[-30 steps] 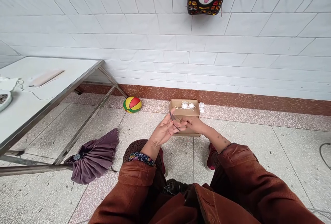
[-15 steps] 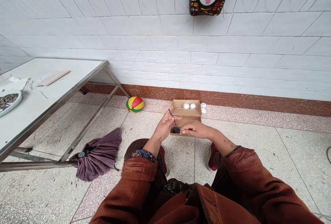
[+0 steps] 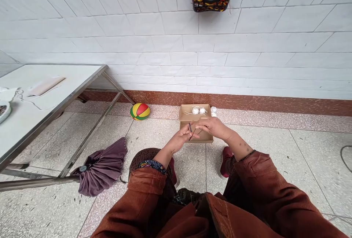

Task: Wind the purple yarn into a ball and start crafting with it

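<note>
My left hand (image 3: 180, 138) is partly closed, with dark yarn (image 3: 190, 127) looped across its fingers. Close beside it, my right hand (image 3: 213, 127) pinches a thin dark strand stretched between the two hands. Both hands are over an open brown cardboard box (image 3: 210, 139) on the floor. Two white yarn balls (image 3: 195, 110) with loose thread lie in the box's back part. The hands cover much of the front part, and the dark ball there is hidden.
More white balls (image 3: 213, 110) sit beside the box. A striped ball (image 3: 140, 111) and a folded purple umbrella (image 3: 103, 168) are on the floor to the left, by a metal-framed table (image 3: 68, 71). A black basket (image 3: 213, 5) hangs on the tiled wall.
My right hand has moved up and in against the left hand's fingers, carrying the dark strand. The left hand has shifted slightly right and turned. The dark ball has gone out of sight.
</note>
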`<act>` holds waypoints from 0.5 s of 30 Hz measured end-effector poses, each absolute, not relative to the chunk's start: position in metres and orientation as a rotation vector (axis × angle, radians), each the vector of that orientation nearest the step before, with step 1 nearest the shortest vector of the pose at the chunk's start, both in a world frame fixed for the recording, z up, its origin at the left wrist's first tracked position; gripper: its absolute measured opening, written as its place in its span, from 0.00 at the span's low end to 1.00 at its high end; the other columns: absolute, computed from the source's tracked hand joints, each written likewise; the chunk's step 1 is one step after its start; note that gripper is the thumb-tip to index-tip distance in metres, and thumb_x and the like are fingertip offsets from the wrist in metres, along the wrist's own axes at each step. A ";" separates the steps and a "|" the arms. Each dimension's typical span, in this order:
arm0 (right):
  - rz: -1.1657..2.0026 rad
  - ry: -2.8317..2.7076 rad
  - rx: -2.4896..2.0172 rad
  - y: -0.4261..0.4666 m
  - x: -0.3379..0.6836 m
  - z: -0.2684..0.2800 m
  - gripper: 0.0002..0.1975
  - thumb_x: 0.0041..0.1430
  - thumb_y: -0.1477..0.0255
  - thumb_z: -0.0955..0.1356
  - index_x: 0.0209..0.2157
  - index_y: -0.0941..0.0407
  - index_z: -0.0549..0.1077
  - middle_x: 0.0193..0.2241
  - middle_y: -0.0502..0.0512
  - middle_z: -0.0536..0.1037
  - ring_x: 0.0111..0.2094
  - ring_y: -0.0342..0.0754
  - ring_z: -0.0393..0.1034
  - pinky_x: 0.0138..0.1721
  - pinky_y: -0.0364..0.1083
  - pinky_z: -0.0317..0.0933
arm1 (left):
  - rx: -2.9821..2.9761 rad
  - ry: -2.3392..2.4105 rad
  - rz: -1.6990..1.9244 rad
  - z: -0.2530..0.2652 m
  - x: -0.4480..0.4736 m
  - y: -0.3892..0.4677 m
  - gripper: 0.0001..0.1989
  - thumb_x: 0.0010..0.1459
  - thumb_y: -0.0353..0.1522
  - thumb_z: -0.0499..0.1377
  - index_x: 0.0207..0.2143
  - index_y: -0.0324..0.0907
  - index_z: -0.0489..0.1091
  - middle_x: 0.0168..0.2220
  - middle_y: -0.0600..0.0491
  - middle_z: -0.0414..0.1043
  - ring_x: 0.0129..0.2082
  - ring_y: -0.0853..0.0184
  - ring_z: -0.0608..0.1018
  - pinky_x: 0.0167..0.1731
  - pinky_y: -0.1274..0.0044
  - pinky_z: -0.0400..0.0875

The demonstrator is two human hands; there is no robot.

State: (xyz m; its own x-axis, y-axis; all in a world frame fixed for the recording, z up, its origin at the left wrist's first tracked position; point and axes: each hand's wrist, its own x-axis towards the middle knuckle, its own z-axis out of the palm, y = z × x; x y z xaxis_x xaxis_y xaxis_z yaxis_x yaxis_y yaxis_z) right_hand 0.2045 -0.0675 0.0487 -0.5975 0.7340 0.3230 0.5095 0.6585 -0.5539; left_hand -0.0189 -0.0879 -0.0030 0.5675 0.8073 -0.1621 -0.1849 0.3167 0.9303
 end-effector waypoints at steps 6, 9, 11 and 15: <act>0.537 -2.255 -1.010 -0.056 0.207 0.040 0.17 0.71 0.60 0.63 0.38 0.53 0.80 0.34 0.56 0.78 0.36 0.48 0.72 0.38 0.45 0.61 | 1.015 0.479 0.550 -0.001 -0.019 -0.093 0.36 0.61 0.40 0.64 0.68 0.45 0.57 0.40 0.44 0.82 0.48 0.56 0.80 0.53 0.65 0.62; 0.594 -2.158 -1.106 -0.049 0.204 0.028 0.15 0.70 0.62 0.65 0.35 0.55 0.79 0.33 0.56 0.78 0.36 0.49 0.71 0.39 0.45 0.61 | 0.951 0.420 0.505 0.006 -0.021 -0.096 0.35 0.63 0.38 0.63 0.69 0.45 0.56 0.39 0.44 0.82 0.52 0.52 0.80 0.57 0.60 0.60; 0.659 -2.126 -1.171 -0.045 0.201 0.017 0.14 0.70 0.65 0.64 0.34 0.55 0.78 0.31 0.55 0.77 0.35 0.48 0.70 0.39 0.45 0.61 | 0.898 0.379 0.532 0.012 -0.023 -0.097 0.35 0.63 0.37 0.62 0.69 0.46 0.55 0.38 0.45 0.82 0.54 0.50 0.79 0.58 0.57 0.60; 0.840 -2.196 -1.213 -0.047 0.191 -0.006 0.14 0.71 0.69 0.61 0.38 0.57 0.77 0.29 0.53 0.77 0.31 0.46 0.69 0.35 0.43 0.59 | 0.765 0.370 0.740 0.022 -0.029 -0.094 0.36 0.64 0.34 0.62 0.70 0.48 0.52 0.40 0.47 0.82 0.57 0.49 0.77 0.59 0.52 0.61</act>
